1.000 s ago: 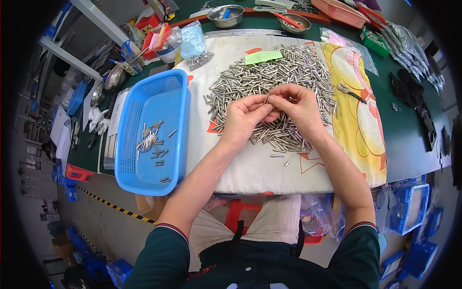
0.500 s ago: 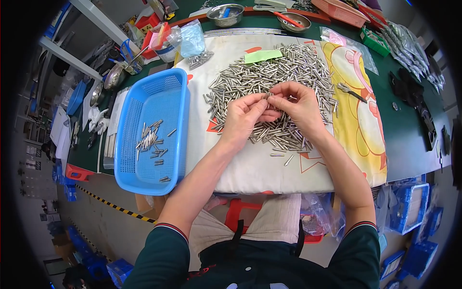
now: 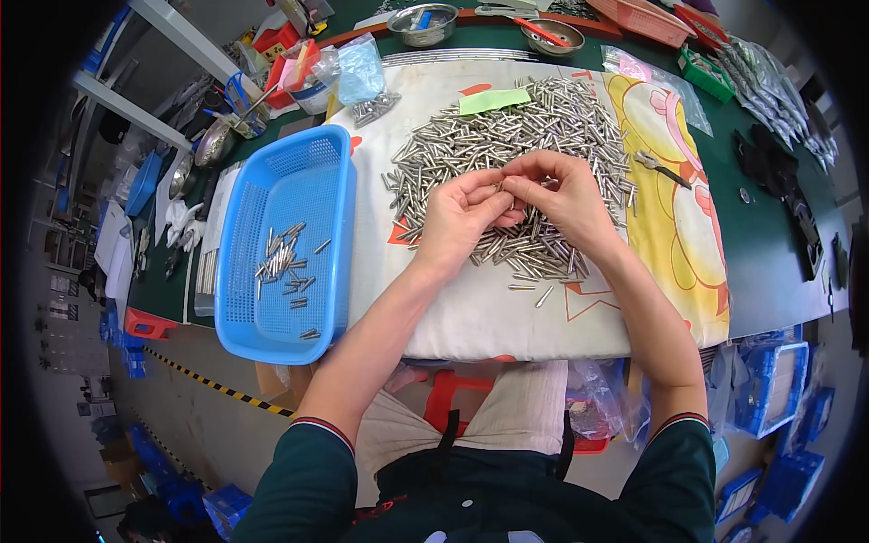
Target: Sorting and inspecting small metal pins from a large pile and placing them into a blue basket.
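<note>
Hands barely shifted, left hand point(image 3: 463, 210) and right hand point(image 3: 559, 192) fingers pinching short silvery metal pin point(image 3: 499, 186) over heap point(image 3: 507, 145)

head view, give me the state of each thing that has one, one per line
left hand: over the pile, fingertips pinching a small metal piece together with the right
right hand: fingertips meeting the left hand's
pin pile: loose heap spread on the cloth
blue basket: a few pins inside, mostly bare
pliers: lying on the cloth, untouched
metal bowls: upright, holding small items

We see a green tabletop point(image 3: 769, 244) under a white cloth point(image 3: 489, 317). On it sit a blue basket point(image 3: 285, 244) and two metal bowls point(image 3: 423, 23).
</note>
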Tool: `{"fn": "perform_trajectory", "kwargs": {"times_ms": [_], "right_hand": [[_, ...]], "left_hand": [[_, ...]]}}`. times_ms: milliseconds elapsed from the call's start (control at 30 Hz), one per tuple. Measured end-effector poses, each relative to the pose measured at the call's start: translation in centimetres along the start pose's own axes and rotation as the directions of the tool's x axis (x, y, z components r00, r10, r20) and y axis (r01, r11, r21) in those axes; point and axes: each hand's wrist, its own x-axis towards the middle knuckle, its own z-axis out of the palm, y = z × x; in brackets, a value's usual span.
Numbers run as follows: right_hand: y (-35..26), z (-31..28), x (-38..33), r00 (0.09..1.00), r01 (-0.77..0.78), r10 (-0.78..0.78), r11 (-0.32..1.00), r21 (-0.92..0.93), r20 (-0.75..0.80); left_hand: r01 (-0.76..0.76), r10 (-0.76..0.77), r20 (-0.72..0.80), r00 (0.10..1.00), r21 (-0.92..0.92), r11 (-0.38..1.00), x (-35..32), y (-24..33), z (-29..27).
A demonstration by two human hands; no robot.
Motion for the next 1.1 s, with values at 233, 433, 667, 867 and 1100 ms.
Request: {"fn": "perform_trajectory", "kwargs": {"times_ms": [233, 433, 667, 867, 1100], "right_hand": [[-0.5, -0.7, 0.1, 0.994, -0.004, 0.020, 0.989, -0.147, 0.111], [0.9, -2.3, 1.0, 0.874, -0.478, 0.305, 0.684, 0.551, 0.379], [1.7, -1.0, 0.0, 0.747, -0.653, 0.247, 0.450, 0.609, 0.618], [1.4, -0.2, -0.6, 0.736, -0.676, 0.299, 0.283, 0.680, 0.608], [1.7, 0.6, -0.5, 0.737, -0.656, 0.351, 0.168, 0.736, 0.578]], "left_hand": [[-0.057, 0.055, 0.019, 0.998, 0.122, 0.991, -0.3, -0.1, 0.2], [-0.385, 0.364, 0.132, 0.922, 0.403, 0.830, -0.4, 1.3, -0.4], [-0.676, 0.571, 0.387, 0.724, 0.565, 0.473, -0.1, 1.5, -0.8], [-0.660, 0.555, 0.372, 0.744, 0.538, 0.524, 0.0, 1.8, -0.9], [-0.610, 0.523, 0.328, 0.786, 0.547, 0.574, 0.1, 1.7, -0.9]]}}
